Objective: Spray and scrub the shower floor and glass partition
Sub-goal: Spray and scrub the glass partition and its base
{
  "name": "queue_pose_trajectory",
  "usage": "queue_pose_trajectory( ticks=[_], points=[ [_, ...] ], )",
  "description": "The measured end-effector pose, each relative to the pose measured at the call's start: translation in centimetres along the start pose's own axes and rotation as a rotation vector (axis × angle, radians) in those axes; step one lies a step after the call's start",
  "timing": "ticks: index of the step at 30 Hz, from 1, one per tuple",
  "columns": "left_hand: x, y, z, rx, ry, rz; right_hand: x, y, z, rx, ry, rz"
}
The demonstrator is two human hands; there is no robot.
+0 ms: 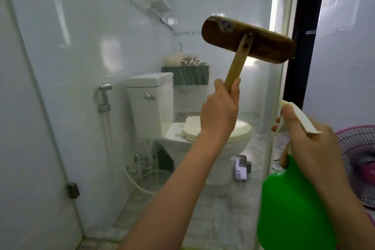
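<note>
You're on the glass (260,95) scrubbing step. Your left hand (221,111) is clenched round the handle of the brush (247,39), whose head is against the pane in the upper middle of the frame, bristles facing away from you. Its long axis slants from upper left to lower right. Your right hand (310,148) grips the green bottle (292,209) at lower right, nozzle aimed up-left. The next move is probably to spray, then sweep across.
</note>
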State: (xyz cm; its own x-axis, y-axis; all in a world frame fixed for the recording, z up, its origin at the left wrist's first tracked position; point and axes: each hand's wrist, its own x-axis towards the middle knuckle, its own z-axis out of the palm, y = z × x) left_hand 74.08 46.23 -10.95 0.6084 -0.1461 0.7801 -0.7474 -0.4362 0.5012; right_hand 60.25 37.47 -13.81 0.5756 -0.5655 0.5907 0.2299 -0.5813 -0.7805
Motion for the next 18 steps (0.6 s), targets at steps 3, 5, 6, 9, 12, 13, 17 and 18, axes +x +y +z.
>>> queue_pose_trajectory(
  ticks=[3, 5, 6, 9, 12, 13, 17, 18],
  points=[
    [-5.6, -3.9, 2.4, 0.012, -0.056, -0.012, -1.4, 1.7, 0.3, -0.003, -0.027, 0.003],
    [-11.4, -8.2, 3.4, 0.097, -0.151, -0.05, -2.3, 3.3, 0.8, -0.003, -0.051, 0.004],
    [-13.9, -10.4, 3.5, 0.156, -0.182, -0.044, -2.9, 4.3, 1.2, 0.005, -0.063, 0.007],
    [-15.7, -13.8, 2.9, 0.316, -0.077, 0.078, -4.3, 6.4, 2.4, 0.052, -0.071, -0.003],
    [-12.8, -12.1, 1.4, 0.263, 0.054, 0.08, -6.1, 8.3, 3.2, 0.089, -0.08, -0.039],
    [-12.0, -11.9, 1.3, 0.194, 0.052, 0.035, -6.8, 8.9, 3.4, 0.1, -0.071, -0.041],
    [-17.1, -14.4, 2.6, 0.148, 0.062, -0.121, -9.9, 11.2, 4.2, 0.094, -0.091, 0.026],
    [-20.3, -15.8, 3.3, 0.162, -0.01, -0.151, -10.4, 11.6, 4.5, 0.08, -0.121, 0.053]
  ],
)
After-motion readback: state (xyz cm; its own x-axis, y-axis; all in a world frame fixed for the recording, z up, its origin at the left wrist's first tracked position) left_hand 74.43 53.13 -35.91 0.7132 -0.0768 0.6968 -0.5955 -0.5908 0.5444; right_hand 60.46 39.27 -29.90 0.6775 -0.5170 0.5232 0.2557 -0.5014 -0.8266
